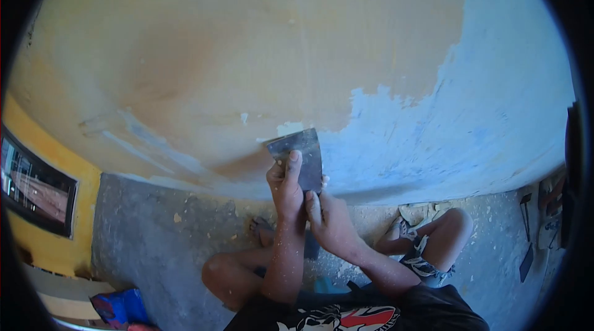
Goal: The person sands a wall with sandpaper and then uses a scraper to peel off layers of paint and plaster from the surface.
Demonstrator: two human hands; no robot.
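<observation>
Both my hands are on a dark, flat scraper blade [303,161], whose wide edge lies against or very near the wall [247,65]. My left hand [286,185] grips its left side, with the thumb flat on the blade. Lower down, my right hand [328,216] pinches the blade's bottom end between thumb and fingers. Above and left of the blade the wall is tan and yellowish; to the right it is pale blue with a ragged border. A small pale patch shows just above the blade's edge.
Grey floor [148,226] with scattered pale flakes lies below the wall. A framed window [40,189] sits in a yellow wall at left. A blue and red bag [124,307] rests at bottom left. A dark long-handled tool [526,260] lies at right. My bent knees flank my arms.
</observation>
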